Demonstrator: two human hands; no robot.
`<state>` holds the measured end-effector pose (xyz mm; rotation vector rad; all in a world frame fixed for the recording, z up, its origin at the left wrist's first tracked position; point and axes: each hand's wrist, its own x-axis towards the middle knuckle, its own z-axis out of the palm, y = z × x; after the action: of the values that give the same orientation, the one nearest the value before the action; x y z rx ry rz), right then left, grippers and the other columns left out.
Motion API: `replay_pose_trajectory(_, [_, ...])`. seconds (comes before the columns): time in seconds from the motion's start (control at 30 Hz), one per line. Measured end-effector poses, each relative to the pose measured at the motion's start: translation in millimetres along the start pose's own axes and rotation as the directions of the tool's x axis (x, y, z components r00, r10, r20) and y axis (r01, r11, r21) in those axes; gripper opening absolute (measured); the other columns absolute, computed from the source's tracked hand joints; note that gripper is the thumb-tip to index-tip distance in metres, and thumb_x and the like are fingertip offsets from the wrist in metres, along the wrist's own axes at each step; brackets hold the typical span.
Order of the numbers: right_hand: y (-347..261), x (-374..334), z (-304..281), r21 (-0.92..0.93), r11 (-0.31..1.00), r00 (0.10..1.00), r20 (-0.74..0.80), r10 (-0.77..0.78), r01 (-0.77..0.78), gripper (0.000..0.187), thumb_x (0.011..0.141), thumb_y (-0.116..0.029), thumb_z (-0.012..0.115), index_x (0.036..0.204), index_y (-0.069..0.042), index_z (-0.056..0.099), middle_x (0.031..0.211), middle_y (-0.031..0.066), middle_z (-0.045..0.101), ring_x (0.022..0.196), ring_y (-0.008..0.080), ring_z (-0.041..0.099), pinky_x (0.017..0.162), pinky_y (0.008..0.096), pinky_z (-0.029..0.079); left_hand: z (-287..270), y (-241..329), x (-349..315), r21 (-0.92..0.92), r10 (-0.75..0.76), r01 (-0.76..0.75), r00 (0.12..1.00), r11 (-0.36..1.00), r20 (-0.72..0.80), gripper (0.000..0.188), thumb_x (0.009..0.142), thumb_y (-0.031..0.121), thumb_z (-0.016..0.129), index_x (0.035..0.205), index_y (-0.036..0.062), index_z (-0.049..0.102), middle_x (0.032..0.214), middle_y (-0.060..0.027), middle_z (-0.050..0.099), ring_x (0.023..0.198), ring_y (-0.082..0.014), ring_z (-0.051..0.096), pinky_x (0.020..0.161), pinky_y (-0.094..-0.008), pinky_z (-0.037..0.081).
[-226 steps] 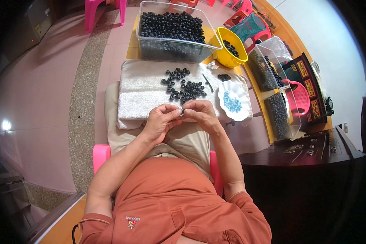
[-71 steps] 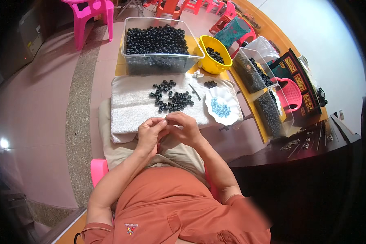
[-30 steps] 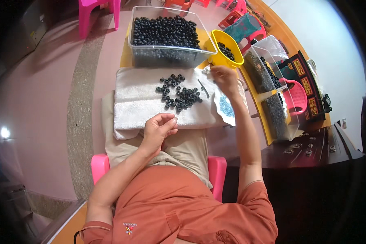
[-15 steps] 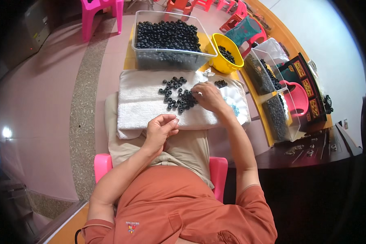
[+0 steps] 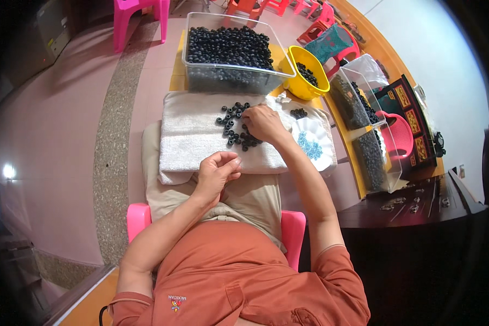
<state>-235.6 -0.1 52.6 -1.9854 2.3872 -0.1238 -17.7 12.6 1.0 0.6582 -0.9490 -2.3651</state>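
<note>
Pinkish floor tiles (image 5: 60, 152) spread through the room, with a bright pink plastic chair (image 5: 124, 22) standing between ten and eleven o'clock, if I put the clock's centre on the loose beads and twelve straight ahead of the seated person.

Folded white towel (image 5: 187, 117) is the surface being worked on, and the dark round beads (image 5: 235, 136) lie near its middle in a loose cluster. Bent over them from the three o'clock side is the right hand (image 5: 265, 124), its fingertips down at the beads; the palm hides whether they pinch one. At seven o'clock the left hand (image 5: 217, 173) sits off the cluster, thumb pressed to forefinger, and I cannot tell whether anything is between them.

Straight ahead at twelve stands a large clear bin (image 5: 212, 81), heaped deep with more dark beads. Between one and two is a yellow tub (image 5: 305, 88) with a smaller heap of dark beads inside. A scalloped white dish (image 5: 324, 138) rests just past three, holding small pale-blue pieces (image 5: 309, 148); just beyond it, between two and three, a little bunch of dark beads (image 5: 299, 113) lies on the towel. Farther out, around three, two clear boxes (image 5: 388, 174) also contain dark beads.
</note>
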Motion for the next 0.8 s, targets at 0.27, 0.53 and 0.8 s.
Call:
replay_pose_trajectory(0.27, [5,-2,6,0.006,0.998,0.997,-0.016,-0.069,0.069,0.022,0.081,-0.011,0.06,0.1,-0.006,0.07,0.096,0.0168,0.067,0.098,0.0355,0.06,0.083,0.0451,0.049,-1,2,1,-0.003,0.0,0.0,1.0,1.0,-0.005,0.016,0.091,0.009,0.065,0.104,0.0023,0.061,0.092,-0.0041,0.065,0.079,-0.0088,0.062,0.07,-0.023,0.055])
replay_pose_trajectory(0.53, [10,-21,8,0.165,0.969,0.965,-0.219,-0.146,0.184,0.015,0.082,-0.009,0.065,0.096,-0.003,0.064,0.093,0.0142,0.06,0.094,0.0351,0.058,0.082,0.042,0.048,-2,2,3,-0.003,-0.009,0.009,1.0,1.0,-0.017,0.014,0.09,0.009,0.065,0.103,0.0029,0.062,0.093,-0.0044,0.065,0.08,-0.009,0.062,0.071,-0.023,0.055])
replay_pose_trajectory(0.8, [-25,-74,6,0.565,0.746,0.912,-0.385,-0.14,0.353,0.023,0.075,-0.005,0.076,0.094,-0.002,0.063,0.085,0.0111,0.064,0.076,0.0248,0.064,0.067,0.033,0.051,1,9,1,-0.131,-0.038,0.042,0.999,0.991,0.032,0.015,0.091,0.012,0.065,0.103,0.0045,0.062,0.094,-0.0034,0.066,0.08,-0.0089,0.063,0.073,-0.0244,0.056])
